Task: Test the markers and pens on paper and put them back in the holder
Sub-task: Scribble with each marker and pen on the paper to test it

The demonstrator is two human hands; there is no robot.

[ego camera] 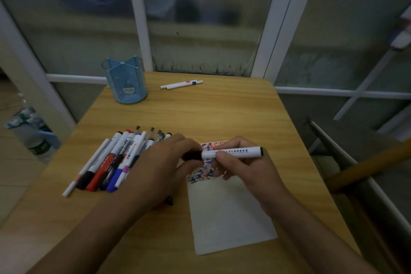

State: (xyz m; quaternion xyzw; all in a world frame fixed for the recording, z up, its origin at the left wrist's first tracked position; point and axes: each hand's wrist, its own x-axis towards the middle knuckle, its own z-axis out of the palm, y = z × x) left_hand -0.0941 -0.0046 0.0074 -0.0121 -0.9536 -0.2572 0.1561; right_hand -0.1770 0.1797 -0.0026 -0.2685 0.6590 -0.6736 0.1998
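Observation:
A white marker with a black cap lies level above the paper. My right hand grips its barrel, and my left hand pinches the black cap at its left end. The paper's top part carries scribbles in red, blue and black. A pile of several markers and pens lies on the table left of my left hand. The blue pen holder stands empty at the table's far left corner. Two white pens lie to its right.
The wooden table ends against a window with white frames. Off the table's left edge stands a water bottle. A dark pen end pokes out under my left forearm. A wooden bar crosses at the right.

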